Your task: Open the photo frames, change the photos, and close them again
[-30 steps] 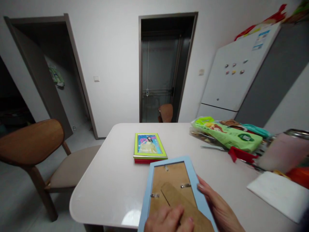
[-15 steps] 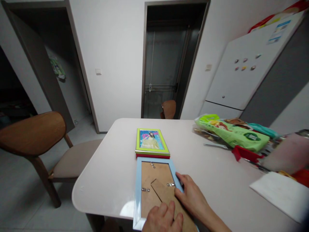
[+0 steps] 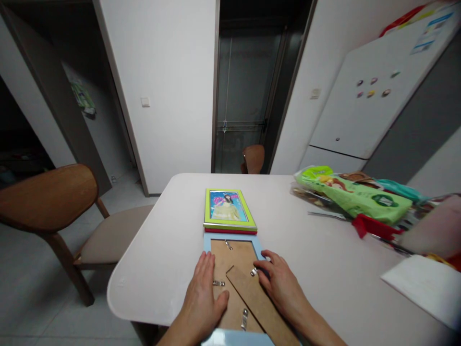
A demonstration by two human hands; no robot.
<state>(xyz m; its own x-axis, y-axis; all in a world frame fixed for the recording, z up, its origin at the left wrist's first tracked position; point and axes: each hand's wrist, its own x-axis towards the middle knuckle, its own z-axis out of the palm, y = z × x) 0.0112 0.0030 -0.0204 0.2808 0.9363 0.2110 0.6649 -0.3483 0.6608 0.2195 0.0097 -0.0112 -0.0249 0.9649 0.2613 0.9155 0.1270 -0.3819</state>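
Observation:
A light-blue picture frame (image 3: pixel 230 338) lies face down on the table, its brown backing board (image 3: pixel 234 252) and slanting stand leg (image 3: pixel 257 298) facing up. My left hand (image 3: pixel 201 298) rests flat along the frame's left side, fingers straight and thumb out on the board. At the right side, my right hand (image 3: pixel 283 283) has its fingers bent, pinching at a small metal turn clip (image 3: pixel 254 272) by the frame's inner edge. More clips sit at the top (image 3: pixel 228 245), the left (image 3: pixel 218 283) and the bottom (image 3: pixel 244 319). Parts of the frame's sides are hidden under my hands.
Just beyond lies a green picture frame (image 3: pixel 248 216) face up, stacked on a red one (image 3: pixel 230 231). To the right are a green packet (image 3: pixel 374 199), a red object (image 3: pixel 374 226) and a white sheet (image 3: pixel 425 288). A wooden chair (image 3: pixel 50 206) stands left of the table (image 3: pixel 154 269).
My left hand has moved from the lower board to the frame's left side, uncovering the bottom clip. The right hand has shifted onto the right clip, which now sits at a different angle.

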